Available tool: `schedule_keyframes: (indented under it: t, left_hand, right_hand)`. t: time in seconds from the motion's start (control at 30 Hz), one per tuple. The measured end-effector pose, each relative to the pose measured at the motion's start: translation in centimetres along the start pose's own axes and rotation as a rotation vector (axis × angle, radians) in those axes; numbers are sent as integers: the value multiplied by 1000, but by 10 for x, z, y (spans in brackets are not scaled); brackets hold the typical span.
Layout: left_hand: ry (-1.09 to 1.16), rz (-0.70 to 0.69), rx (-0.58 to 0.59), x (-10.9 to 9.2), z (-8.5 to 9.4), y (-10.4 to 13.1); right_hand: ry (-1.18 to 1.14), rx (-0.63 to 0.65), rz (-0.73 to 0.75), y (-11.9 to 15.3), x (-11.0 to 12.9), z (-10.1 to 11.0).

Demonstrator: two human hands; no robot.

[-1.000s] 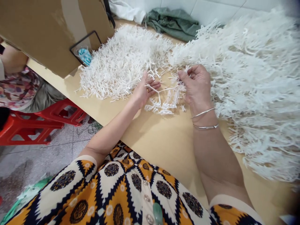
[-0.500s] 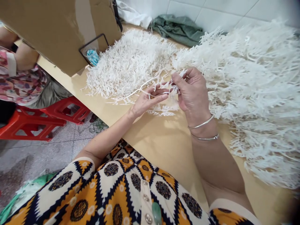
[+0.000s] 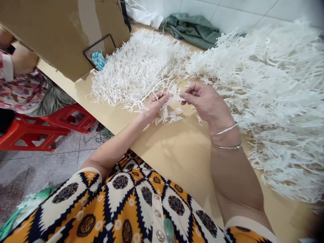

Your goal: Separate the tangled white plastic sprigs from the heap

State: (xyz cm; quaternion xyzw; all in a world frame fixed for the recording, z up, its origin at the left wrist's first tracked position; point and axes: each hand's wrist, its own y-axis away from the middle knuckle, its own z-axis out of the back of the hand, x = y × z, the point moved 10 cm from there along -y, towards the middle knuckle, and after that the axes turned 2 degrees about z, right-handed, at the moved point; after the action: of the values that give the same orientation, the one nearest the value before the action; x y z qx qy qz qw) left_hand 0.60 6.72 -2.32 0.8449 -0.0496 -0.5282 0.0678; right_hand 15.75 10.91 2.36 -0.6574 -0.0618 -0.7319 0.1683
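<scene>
My left hand is closed on a white branched plastic sprig, thumb pressed against the fingers. The sprig's thin forked twigs stick out above and to the left of the hand. My right hand, with two silver bangles at the wrist, is pinched at the sprig's right end; what lies between its fingertips is too small to make out. Beneath the hands, a few loose white pieces lie on the table.
A dense heap of short white sprigs lies behind my left hand. To the right spreads a larger pile of longer white strands. A cardboard box stands at the left, near red stools and a seated person. Green cloth lies by the wall.
My left hand has gone from loosely spread fingers to a closed grip on the sprig. My right hand has moved slightly down and right, its fingertips now apart from the left hand.
</scene>
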Motion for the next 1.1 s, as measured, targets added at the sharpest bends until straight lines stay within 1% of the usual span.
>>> schedule_keyframes:
  t: [0.07,0.2,0.27,0.37,0.43,0.47,0.6,0.67,0.77,0.97,1.1]
  left_hand:
    - [-3,24,27,6,5,0]
    - [-70,12,153,10,4,0]
    - [-125,-8,184,9,4,0]
    - [-171,-14,208,11,4,-3]
    - [-161,0,223,13,3,-4]
    - [-143,9,215,14,4,-5]
    - [-48,64,119,17,10,-6]
    - [-35,75,122,18,7,-5]
    - [-36,48,120,16,3,-2]
    - [-116,-22,69,11,4,3]
    - [-150,-1,93,13,4,-1]
  right_hand:
    - [16,53,-36,1,-7,-1]
    - [53,28,-33,2,-9,0]
    - [58,65,-29,2,-9,-9]
    - [43,174,-27,4,-9,-28]
    - [26,168,-23,4,-11,-32]
    - [14,143,-19,4,-12,-31]
    - [-89,49,-6,3,-19,-27]
    - [-148,29,-9,4,-22,-26]
    - [-184,20,-24,5,-23,-26]
    - [-121,60,-39,7,-20,-28]
    - [-46,-16,2,4,-21,-18]
